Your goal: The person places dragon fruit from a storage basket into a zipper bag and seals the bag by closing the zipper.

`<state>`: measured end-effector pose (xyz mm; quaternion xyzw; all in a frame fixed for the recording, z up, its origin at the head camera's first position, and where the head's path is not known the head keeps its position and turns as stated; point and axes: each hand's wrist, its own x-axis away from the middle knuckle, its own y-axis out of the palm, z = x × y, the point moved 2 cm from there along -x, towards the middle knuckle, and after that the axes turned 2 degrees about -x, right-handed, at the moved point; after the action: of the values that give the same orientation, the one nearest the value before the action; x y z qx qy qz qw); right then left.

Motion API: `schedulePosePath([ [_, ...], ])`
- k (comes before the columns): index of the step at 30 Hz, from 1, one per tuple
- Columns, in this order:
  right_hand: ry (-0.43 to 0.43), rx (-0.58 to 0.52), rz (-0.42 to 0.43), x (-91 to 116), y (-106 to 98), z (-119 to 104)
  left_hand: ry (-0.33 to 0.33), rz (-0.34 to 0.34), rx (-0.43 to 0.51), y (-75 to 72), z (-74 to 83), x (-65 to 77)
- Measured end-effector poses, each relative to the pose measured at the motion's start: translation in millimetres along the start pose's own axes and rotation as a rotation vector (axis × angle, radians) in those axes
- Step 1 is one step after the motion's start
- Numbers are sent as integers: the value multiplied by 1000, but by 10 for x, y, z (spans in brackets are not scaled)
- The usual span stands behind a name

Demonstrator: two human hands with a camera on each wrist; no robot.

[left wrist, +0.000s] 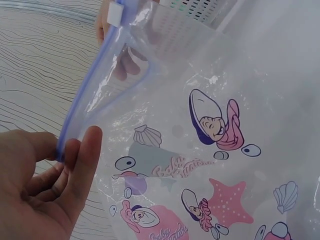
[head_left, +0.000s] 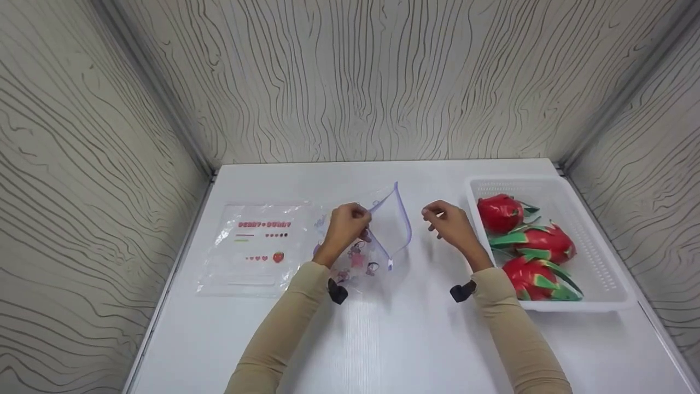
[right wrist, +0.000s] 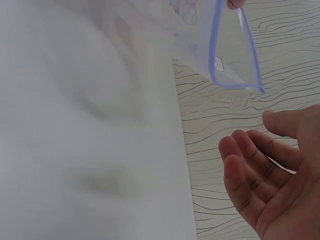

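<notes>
A clear zip bag (left wrist: pixel 165 120) with shell cartoon prints and a purple zip edge stands with its mouth spread wide. My left hand (head_left: pixel 347 224) pinches one side of that purple edge between thumb and fingers. A white slider (left wrist: pixel 115 14) sits at one end of the zip in the left wrist view. To the right of the bag's mouth, my right hand (head_left: pixel 448 223) hovers with loosely bent fingers and holds nothing. In the right wrist view its fingers (right wrist: pixel 240 187) are apart from the bag's purple rim.
On the right, a white plastic basket (head_left: pixel 596 241) holds red dragon fruits (head_left: pixel 547 243) with green scales. A second clear bag (head_left: pixel 254 246), printed with red lettering and a strawberry, lies flat at the left. Wood-patterned panels (head_left: pixel 350 82) enclose the white table (head_left: pixel 372 350).
</notes>
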<state>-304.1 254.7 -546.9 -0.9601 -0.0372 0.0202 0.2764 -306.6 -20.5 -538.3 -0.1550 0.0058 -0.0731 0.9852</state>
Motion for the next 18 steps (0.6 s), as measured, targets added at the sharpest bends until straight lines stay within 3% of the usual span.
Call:
schedulePosePath([
  [18, -74, 128, 44, -101, -314, -67, 15, -14, 31, -15, 10, 10],
])
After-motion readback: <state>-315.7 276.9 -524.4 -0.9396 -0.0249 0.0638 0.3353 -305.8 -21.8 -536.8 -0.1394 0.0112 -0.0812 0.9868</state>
